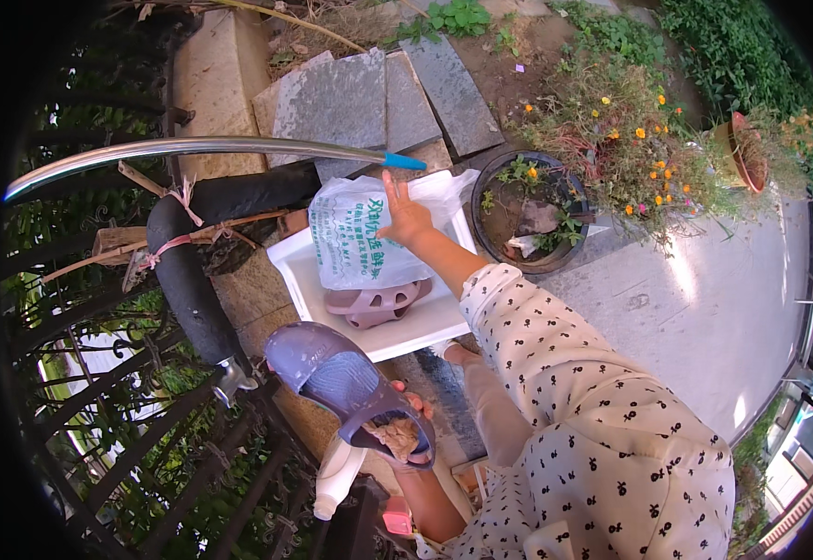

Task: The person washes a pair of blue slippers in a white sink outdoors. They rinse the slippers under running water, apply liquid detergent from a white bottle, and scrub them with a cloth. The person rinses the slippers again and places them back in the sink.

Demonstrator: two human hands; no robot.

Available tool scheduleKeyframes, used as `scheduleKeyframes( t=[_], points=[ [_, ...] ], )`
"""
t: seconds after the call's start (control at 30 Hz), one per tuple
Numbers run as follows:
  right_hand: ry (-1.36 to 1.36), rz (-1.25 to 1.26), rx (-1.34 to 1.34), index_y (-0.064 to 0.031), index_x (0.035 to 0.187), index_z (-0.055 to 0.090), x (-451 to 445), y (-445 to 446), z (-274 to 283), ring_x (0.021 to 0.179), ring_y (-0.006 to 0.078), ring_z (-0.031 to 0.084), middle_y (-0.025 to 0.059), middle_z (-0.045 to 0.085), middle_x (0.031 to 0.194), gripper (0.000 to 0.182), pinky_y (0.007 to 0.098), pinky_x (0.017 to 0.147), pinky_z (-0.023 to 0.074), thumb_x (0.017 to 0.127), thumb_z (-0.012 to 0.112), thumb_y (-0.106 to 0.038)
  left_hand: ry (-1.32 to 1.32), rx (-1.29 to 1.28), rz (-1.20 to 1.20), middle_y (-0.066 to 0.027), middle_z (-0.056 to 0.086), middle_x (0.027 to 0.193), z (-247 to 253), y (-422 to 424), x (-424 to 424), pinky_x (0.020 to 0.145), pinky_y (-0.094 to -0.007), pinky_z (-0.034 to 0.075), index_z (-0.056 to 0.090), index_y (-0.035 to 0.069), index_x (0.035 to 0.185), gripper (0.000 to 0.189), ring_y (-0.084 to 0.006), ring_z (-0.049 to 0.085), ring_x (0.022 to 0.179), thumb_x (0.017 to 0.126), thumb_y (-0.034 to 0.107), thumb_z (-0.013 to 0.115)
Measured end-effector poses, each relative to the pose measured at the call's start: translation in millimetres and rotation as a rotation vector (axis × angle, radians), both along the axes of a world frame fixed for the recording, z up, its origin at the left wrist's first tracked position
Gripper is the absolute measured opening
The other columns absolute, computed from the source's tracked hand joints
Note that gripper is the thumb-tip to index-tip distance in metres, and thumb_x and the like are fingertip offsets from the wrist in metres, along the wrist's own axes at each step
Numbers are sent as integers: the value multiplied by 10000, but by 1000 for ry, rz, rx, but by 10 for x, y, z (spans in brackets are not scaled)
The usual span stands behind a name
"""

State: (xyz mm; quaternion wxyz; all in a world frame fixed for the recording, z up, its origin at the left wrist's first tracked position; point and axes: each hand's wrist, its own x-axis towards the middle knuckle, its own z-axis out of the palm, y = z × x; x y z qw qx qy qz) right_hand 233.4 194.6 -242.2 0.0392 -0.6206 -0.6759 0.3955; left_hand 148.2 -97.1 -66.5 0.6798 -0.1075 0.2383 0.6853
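Note:
My left hand (415,406) holds a purple foam clog (340,378) tilted up, its fingers around the heel side. A crumpled brown wad (398,435), cloth or paper, sits in the clog's heel. My right hand (405,213) reaches over a white plastic bag (357,238) with green printing, its fingers spread; whether it presses on the bag is unclear. Beneath the bag, a mauve clog (378,302) lies in a white rectangular basin (399,341), partly covered. Just beyond my right fingertips is the blue end (404,162) of a curved metal tube (203,147).
At left, a black wrapped pipe (193,294) with a metal tap (231,381) runs beside an iron fence (133,420). A white bottle (338,476) and a pink block (397,516) stand near my left arm. Grey stone slabs (333,98) and a round planter (480,210) lie beyond the basin.

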Motion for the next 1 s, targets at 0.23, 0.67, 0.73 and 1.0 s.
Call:
scheduleKeyframes(
  t=[0.23, 0.67, 0.73, 1.0],
  points=[
    [-13, 44, 166, -104, 1261, 501, 324, -83, -80, 837, 369, 654, 205, 662, 930, 576, 462, 741, 508, 721, 690, -172, 39, 84, -102, -180, 508, 1274, -227, 100, 10, 706, -498, 418, 442, 24, 1297, 578, -357, 562, 971, 941, 479, 461],
    [890, -1071, 54, 4, 953, 665, 2361, -478, 1224, 534, 141, 567, 63, 653, 809, 128, 263, 469, 483, 895, 553, -18, 17, 66, -401, -206, 604, 973, -168, 564, 110, 711, -465, 441, 457, -34, 1209, 643, -319, 583, 896, 894, 523, 521],
    [902, -1113, 236, 12, 972, 651, 2572, -525, 1429, 590, 168, 605, 80, 664, 878, 142, 283, 523, 521, 891, 535, 13, -11, 145, -437, -202, 553, 1149, -208, 584, 57, 704, -499, 421, 429, -24, 1264, 637, -342, 573, 958, 914, 503, 507],
    [600, -1335, 749, 54, 1124, 575, 4010, -1446, 1789, 810, 246, 668, 128, 650, 1011, 242, 377, 684, 589, 919, 448, 41, 41, -79, -407, -219, 609, 950, -16, 924, 459, 652, -483, 442, 455, -49, 1189, 630, -331, 599, 847, 916, 519, 467]
  ],
)
